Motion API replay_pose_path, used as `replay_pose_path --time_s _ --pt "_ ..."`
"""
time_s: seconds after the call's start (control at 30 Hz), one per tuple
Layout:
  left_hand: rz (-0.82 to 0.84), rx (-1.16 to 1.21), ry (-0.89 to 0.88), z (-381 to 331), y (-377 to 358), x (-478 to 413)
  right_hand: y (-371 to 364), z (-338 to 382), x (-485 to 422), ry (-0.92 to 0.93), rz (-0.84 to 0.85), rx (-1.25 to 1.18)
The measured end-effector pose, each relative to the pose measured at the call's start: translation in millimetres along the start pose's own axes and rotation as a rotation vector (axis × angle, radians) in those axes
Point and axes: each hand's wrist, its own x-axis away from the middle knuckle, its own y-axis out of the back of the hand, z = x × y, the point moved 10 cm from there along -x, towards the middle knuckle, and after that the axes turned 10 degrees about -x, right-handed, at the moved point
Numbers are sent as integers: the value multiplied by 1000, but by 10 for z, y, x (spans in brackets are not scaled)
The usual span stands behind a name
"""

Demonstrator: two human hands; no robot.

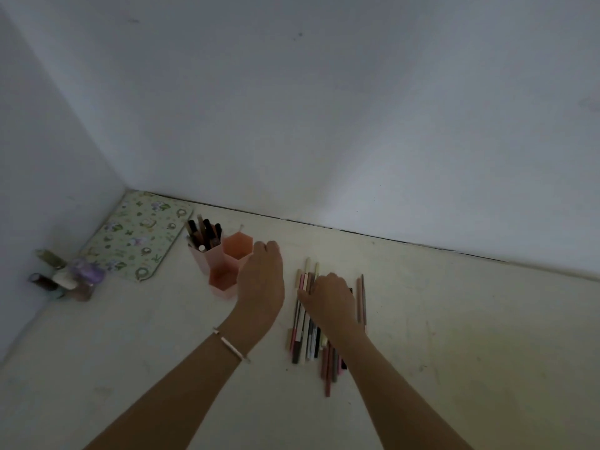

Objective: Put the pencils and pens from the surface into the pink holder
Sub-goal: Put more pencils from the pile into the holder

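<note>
Right hand [328, 297] rests curled on the pens [305, 323]; whether it grips one is unclear. Left hand [261, 280], loosely open and empty, hovers beside the pink holder [224, 258] at ten o'clock.

The holder [224, 264] by the left hand [261, 287] was pink. Under the right hand [328, 300] lay pink, white, grey and black pens [305, 329]. Farther left, a mat [136, 241] was green, floral.

From my feed, the right hand [328, 298] covers the middle of the pencil pile [305, 323], so I can't tell whether its fingers grip any. The left hand [261, 280] hides the pink holder [224, 271]'s right side. The bottles [65, 277] in the corner are blurred, possibly cosmetics. Both forearms run off the bottom edge.
</note>
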Motion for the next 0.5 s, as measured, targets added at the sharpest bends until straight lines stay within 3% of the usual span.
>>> replay_pose_path --time_s 0.13,0.3,0.4,0.5 --pt "-84 155 -2 85 285 6 -214 26 -19 -10 -16 128" --pt "-150 156 6 184 398 108 -239 50 -5 -68 -18 -1" --pt "-275 448 2 306 610 130 -2 152 -52 -61 -71 -212" --pt "-565 695 92 745 1053 127 491 308 -161 -49 -184 -615"
